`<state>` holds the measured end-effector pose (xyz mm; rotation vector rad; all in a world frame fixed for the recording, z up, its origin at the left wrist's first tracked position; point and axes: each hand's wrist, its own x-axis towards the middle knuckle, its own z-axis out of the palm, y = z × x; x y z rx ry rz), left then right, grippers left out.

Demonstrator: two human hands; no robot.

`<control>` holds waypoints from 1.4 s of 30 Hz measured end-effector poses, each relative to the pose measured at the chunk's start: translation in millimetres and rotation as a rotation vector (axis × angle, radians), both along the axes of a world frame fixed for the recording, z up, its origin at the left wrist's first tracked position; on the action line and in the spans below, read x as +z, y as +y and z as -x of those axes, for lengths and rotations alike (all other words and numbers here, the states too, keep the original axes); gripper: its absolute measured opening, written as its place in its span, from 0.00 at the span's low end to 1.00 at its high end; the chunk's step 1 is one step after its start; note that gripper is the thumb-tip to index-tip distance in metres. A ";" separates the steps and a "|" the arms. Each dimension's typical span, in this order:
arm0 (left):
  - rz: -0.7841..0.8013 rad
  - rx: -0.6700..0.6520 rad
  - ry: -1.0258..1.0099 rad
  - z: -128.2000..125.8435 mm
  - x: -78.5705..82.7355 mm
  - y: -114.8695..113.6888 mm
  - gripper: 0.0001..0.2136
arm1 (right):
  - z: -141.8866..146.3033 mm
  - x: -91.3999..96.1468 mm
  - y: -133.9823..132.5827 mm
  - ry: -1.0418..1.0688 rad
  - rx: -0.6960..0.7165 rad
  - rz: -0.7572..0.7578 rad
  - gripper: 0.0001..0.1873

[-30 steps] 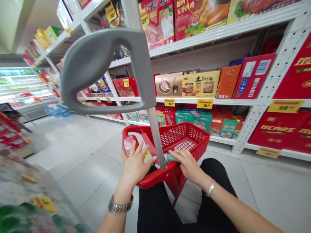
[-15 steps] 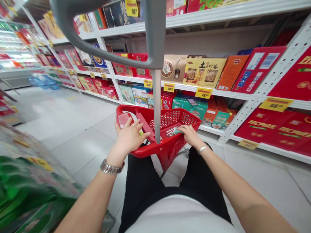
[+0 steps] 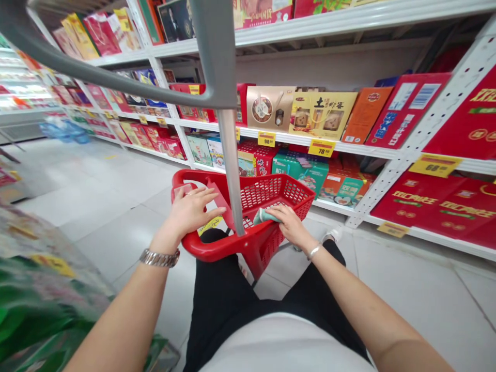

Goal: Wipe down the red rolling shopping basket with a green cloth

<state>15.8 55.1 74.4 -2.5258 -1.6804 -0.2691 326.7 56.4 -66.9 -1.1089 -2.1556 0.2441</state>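
The right hand's fingers lie close together over a crumpled pale green cloth, holding it against the rim of a red plastic shopping cart with a perforated basket. The left hand's fingers are spread wide over the cart's left frame (whether the palm presses on it, I cannot tell). A silver metal-link watch circles the left wrist and a thin silver bangle the right. Between the hands, a round silver metal pole rises from the cart to a looped grey plastic handle. The cart stands between black-trousered legs, just beside white metal shelves stocked with red, gold and green cartons above yellow price tags.
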 end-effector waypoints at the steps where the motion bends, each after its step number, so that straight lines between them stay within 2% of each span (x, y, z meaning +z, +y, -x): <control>1: 0.005 0.017 0.005 -0.6 -0.3 -1.4 0.22 | -5.5 -1.6 4.8 -0.016 -0.038 0.005 0.37; 6: -0.013 0.120 0.034 -12.5 -1.1 -10.2 0.21 | -37.8 -7.9 35.7 -0.071 -0.290 0.029 0.31; 9: -0.027 0.147 0.036 -21.9 -0.3 -11.5 0.21 | -40.5 -7.0 41.2 -0.068 -0.333 0.032 0.30; 12: -0.025 0.163 0.021 -28.5 1.7 -9.5 0.20 | -22.9 -2.0 28.1 -0.037 -0.250 0.024 0.32; 16: -0.037 0.181 0.012 -31.4 3.1 -8.1 0.20 | 10.3 6.4 -2.4 0.080 -0.023 -0.045 0.38; 19: -0.032 0.209 0.015 -32.8 2.5 -11.7 0.20 | 18.1 7.4 -11.5 0.129 0.064 -0.073 0.39; 22: -0.030 0.266 -0.003 -38.1 1.4 -19.3 0.21 | 5.2 1.3 0.8 0.109 0.013 -0.058 0.36; 27: -0.080 0.322 -0.047 -56.8 0.5 -30.4 0.22 | -28.7 -10.7 43.3 0.073 -0.208 0.021 0.34; 30: -0.087 0.354 -0.084 -69.6 1.1 -30.5 0.22 | -34.7 -12.7 57.2 0.080 -0.228 0.029 0.35; 33: -0.086 0.365 -0.112 -81.2 1.7 -27.9 0.23 | -27.9 -12.5 53.8 0.097 -0.214 0.017 0.37; 38: -0.130 0.338 -0.155 -98.0 0.0 -26.8 0.23 | -13.6 -8.1 27.7 0.264 -0.149 -0.015 0.40; 42: -0.161 0.306 -0.201 -110.6 -1.3 -30.4 0.23 | -17.7 -4.4 16.2 0.358 -0.094 -0.007 0.38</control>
